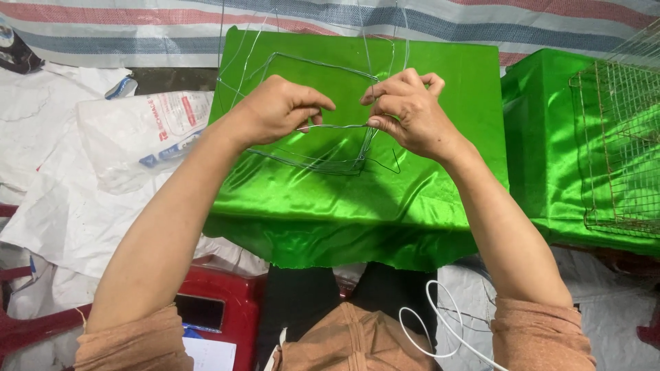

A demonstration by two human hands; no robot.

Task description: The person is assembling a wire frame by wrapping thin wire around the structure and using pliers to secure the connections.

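View: the head camera is looking down over both forearms onto a low worktop (440, 206) draped in shiny green satin cloth.
Left hand: the left hand (278, 108) is curling closed, thumb and fingertips pinching one end of a short run of thin wire.
Right hand: the right hand (405, 110) is pinching narrow on the same run just across from the left hand, fingers bent over it, and is also touching an upright strand that is rising past its fingertips.
Wire frame: the bent wire frame (313, 161) is lying partly on the green cloth, under and between the two hands; its square outline is reaching beyond both hands toward the far edge of the worktop.
Beyond the right hand: a wire mesh basket (619, 144) is sitting well apart on a second green-covered surface.
Beyond the left hand: a clear plastic bag (137, 137) is lying on white sheeting, near the left forearm.
Below the hands: a red plastic stool (227, 288) and a white cable (440, 323) are showing near the person's lap.
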